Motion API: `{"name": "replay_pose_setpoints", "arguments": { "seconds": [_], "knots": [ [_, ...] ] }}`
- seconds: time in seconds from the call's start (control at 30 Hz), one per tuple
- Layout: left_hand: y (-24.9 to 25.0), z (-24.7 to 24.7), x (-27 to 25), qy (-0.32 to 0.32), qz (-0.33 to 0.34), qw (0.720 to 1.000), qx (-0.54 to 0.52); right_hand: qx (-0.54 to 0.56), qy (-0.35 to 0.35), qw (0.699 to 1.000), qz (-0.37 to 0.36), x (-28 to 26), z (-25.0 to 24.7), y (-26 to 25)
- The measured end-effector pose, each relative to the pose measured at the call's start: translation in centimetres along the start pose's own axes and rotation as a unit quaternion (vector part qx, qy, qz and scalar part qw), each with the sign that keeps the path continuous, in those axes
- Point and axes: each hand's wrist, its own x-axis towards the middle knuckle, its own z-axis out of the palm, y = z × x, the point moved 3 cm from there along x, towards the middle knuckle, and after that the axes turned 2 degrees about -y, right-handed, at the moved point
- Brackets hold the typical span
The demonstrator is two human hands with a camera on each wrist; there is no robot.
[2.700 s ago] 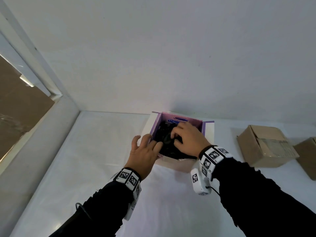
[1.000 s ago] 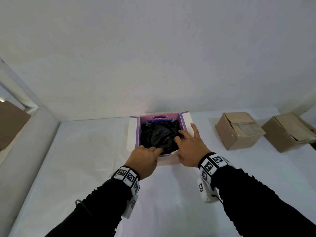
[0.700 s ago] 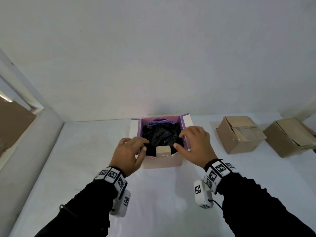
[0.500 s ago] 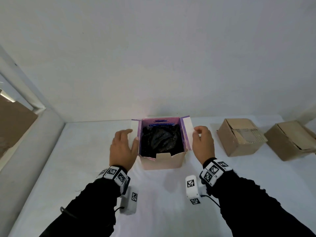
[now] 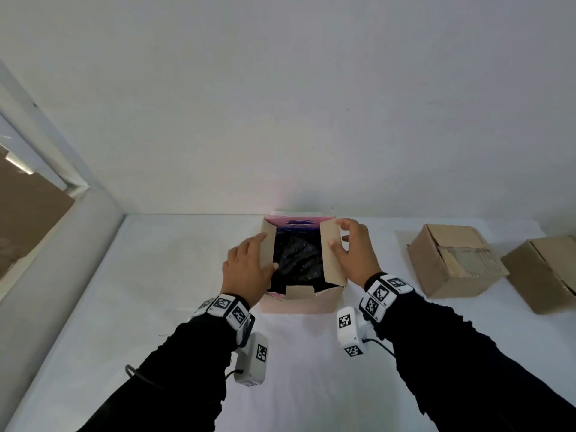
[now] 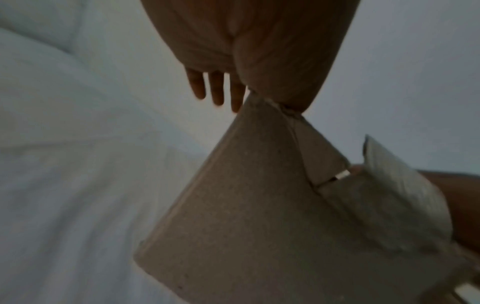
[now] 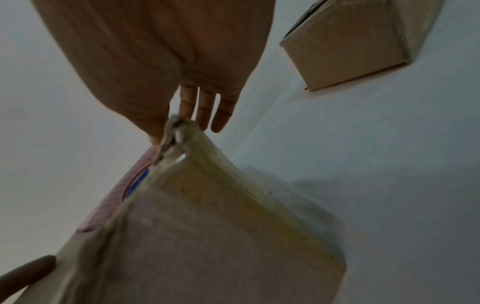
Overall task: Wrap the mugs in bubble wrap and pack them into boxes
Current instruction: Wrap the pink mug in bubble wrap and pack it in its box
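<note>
A small cardboard box (image 5: 299, 302) with a pink and purple lining stands on the white table (image 5: 156, 275) in the head view. A dark wrapped bundle (image 5: 296, 260) fills its inside; no mug surface shows. My left hand (image 5: 246, 269) lies flat against the outer face of the left flap (image 5: 268, 247), fingers (image 6: 215, 88) straight. My right hand (image 5: 355, 257) holds the right flap (image 5: 333, 257), thumb on its inner face and fingers over its top edge. Both flaps stand tilted inward over the bundle. The front tab sits low at the box's near wall.
Two brown cardboard boxes (image 5: 452, 263) (image 5: 545, 272) stand on the table to the right; the nearer one also shows in the right wrist view (image 7: 350, 41). A white wall runs behind the box. A window ledge (image 5: 78, 244) borders the table's left side.
Both hands left the bundle inside the box, moved out to the side flaps, and have swung those flaps up and inward. The near tab has come up at the front.
</note>
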Motion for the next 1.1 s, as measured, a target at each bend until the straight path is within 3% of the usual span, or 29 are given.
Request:
{"name": "replay_pose_setpoints", "arguments": {
  "seconds": [0.1, 0.2, 0.4, 0.63, 0.8, 0.93, 1.1],
  "knots": [
    [-0.3, 0.0, 0.4, -0.103, -0.02, 0.991, -0.078, 0.009, -0.049, 0.998, 0.047, 2.1, 0.8, 0.5],
    [-0.8, -1.0, 0.5, -0.096, -0.032, 0.995, -0.028, 0.038, -0.095, 0.99, 0.1, 3.9, 1.1, 0.5],
    [-1.7, -1.0, -0.1, -0.106, -0.011, 0.994, -0.016, 0.122, -0.1, 0.972, 0.173, 5.1, 1.2, -0.1],
    [-1.2, -1.6, -2.5, -0.095, -0.008, 0.995, 0.023, 0.169, -0.086, 0.966, 0.175, 2.7, 1.0, -0.9],
    [-0.3, -1.2, -3.7, -0.067, -0.026, 0.997, 0.035, 0.061, -0.01, 0.987, 0.15, 1.3, 0.1, -0.9],
    [0.2, -1.0, -3.6, -0.075, -0.023, 0.995, 0.058, 0.137, -0.052, 0.979, 0.143, 0.0, -0.9, -1.2],
    [0.9, -1.2, -3.7, -0.072, -0.017, 0.995, 0.063, 0.136, -0.011, 0.981, 0.141, -0.3, -1.9, -0.6]
  ]
}}
